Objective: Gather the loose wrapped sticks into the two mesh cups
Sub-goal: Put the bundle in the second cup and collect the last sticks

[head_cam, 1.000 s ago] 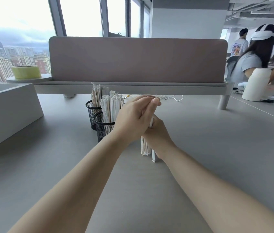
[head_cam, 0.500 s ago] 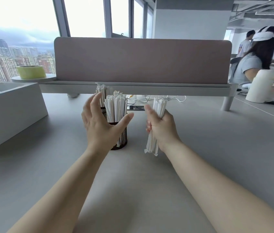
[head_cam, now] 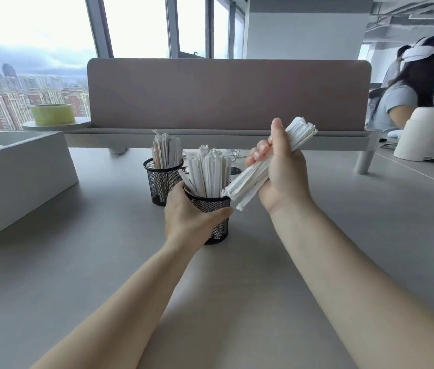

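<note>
Two black mesh cups stand on the grey desk. The near cup [head_cam: 217, 214] is packed with upright white wrapped sticks [head_cam: 208, 173], and my left hand [head_cam: 188, 218] grips its side. The far cup [head_cam: 161, 182] sits just behind and to the left, holding more wrapped sticks [head_cam: 165, 150]. My right hand [head_cam: 281, 174] is closed around a bundle of white wrapped sticks [head_cam: 248, 182], held tilted. The bundle's lower end hangs just over the right rim of the near cup, its upper end points up and right.
A pink-grey divider panel [head_cam: 229, 94] on a raised shelf runs across the back. A grey box [head_cam: 16, 179] stands at the left, with a roll of green tape [head_cam: 52, 114] behind it. A person [head_cam: 407, 89] sits at the right, next to a white cylinder [head_cam: 414, 137].
My left hand has let go of the bundle and closed on the near cup. My right hand has lifted the bundle and tilted its lower end towards that cup's rim.
</note>
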A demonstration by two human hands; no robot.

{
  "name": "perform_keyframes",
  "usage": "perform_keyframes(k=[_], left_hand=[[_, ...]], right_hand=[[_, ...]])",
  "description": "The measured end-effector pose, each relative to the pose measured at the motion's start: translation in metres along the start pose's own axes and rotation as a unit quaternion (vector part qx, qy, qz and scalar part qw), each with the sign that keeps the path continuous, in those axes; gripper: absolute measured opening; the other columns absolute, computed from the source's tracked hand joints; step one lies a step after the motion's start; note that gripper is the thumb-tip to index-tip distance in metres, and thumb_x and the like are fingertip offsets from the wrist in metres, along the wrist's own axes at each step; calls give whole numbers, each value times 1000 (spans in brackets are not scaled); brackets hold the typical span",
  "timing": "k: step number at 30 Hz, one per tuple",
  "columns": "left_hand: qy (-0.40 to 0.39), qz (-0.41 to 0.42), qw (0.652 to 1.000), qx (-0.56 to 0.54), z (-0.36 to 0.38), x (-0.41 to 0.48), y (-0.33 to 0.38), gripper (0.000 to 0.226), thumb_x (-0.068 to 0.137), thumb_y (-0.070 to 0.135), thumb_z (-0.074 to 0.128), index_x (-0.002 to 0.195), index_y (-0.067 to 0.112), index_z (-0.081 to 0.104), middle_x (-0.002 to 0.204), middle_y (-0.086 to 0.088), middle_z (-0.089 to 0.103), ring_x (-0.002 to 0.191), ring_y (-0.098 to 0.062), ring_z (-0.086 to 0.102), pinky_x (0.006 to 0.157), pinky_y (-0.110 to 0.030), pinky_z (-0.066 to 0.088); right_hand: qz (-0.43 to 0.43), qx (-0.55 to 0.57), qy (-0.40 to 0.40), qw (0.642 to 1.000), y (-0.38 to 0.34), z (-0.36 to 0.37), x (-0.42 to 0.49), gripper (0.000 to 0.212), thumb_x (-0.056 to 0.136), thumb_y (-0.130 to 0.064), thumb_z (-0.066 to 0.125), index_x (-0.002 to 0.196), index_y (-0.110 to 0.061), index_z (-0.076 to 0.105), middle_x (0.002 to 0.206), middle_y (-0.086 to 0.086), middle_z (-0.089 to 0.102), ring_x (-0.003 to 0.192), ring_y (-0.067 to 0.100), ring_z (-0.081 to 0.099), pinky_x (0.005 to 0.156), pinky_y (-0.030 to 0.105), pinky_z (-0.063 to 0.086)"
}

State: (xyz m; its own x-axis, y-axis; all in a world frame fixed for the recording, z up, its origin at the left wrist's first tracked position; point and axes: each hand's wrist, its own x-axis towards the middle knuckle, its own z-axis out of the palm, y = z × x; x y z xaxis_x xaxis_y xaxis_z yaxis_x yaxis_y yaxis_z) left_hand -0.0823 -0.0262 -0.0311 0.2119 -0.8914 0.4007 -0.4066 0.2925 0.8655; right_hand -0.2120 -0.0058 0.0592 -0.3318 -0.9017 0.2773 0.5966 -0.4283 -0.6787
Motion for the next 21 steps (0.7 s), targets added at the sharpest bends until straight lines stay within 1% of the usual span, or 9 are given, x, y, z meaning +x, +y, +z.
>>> perform_keyframes(k=[4,6,8,10,12,14,15,18,21], left_hand=[[-30,23,999,5,12,-14,10,92,50,38,90,128,15,47,121,4,44,123,-15,42,107,-33,38],[-41,36,998,14,16,-20,13,96,52,37,90,133,13,43,126,3,43,127,-16,39,109,-32,35],[-49,45,998,18,18,-24,16,97,54,36,89,135,13,41,129,3,42,129,-16,37,109,-30,33],[-56,52,997,17,18,-26,17,97,55,35,89,137,15,40,125,7,40,129,-14,36,108,-25,32],[-61,59,996,17,18,-28,18,98,56,37,89,137,17,39,124,8,38,128,-13,35,107,-24,31],[-62,58,996,13,18,-29,19,97,55,38,89,136,16,39,124,6,39,126,-13,36,106,-24,32],[-61,54,997,8,17,-29,19,96,55,38,89,135,16,40,123,5,40,125,-13,37,105,-24,33],[-52,36,998,-14,15,-29,19,95,49,41,89,129,16,43,119,4,42,120,-15,39,101,-26,37],[-39,12,998,-39,13,-28,18,94,43,46,84,123,19,45,116,5,42,118,-15,42,99,-27,39]], right_hand=[[-14,18,8,1000,-7,2,-1,34,95,-32,56,68,-18,42,56,-5,42,48,10,43,50,23,44],[-32,-24,24,999,-5,1,-2,35,94,-33,57,66,-17,44,56,-5,45,51,11,45,54,25,46],[-65,-120,34,990,-2,-1,-5,34,93,-34,58,66,-17,49,58,-7,49,56,10,49,63,26,47],[-99,-228,18,968,3,-2,-8,33,93,-35,58,69,-14,51,62,-8,49,60,7,49,64,20,45],[-139,-295,-33,945,9,-1,-9,38,91,-38,58,66,-12,48,62,-5,45,61,10,45,63,24,45],[-193,-381,-59,902,17,0,-9,37,83,-50,56,64,-19,53,76,-1,49,79,18,51,82,39,49],[-208,-436,-55,874,20,0,-8,34,79,-57,53,60,-29,53,87,1,52,94,23,51,93,47,44],[-190,-550,-54,811,24,0,-13,28,78,-58,51,56,-41,44,117,1,51,125,22,37,109,48,27],[-141,-586,-71,795,24,-5,-15,17,83,-52,57,71,-41,60,132,-3,44,136,20,25,114,47,18]])
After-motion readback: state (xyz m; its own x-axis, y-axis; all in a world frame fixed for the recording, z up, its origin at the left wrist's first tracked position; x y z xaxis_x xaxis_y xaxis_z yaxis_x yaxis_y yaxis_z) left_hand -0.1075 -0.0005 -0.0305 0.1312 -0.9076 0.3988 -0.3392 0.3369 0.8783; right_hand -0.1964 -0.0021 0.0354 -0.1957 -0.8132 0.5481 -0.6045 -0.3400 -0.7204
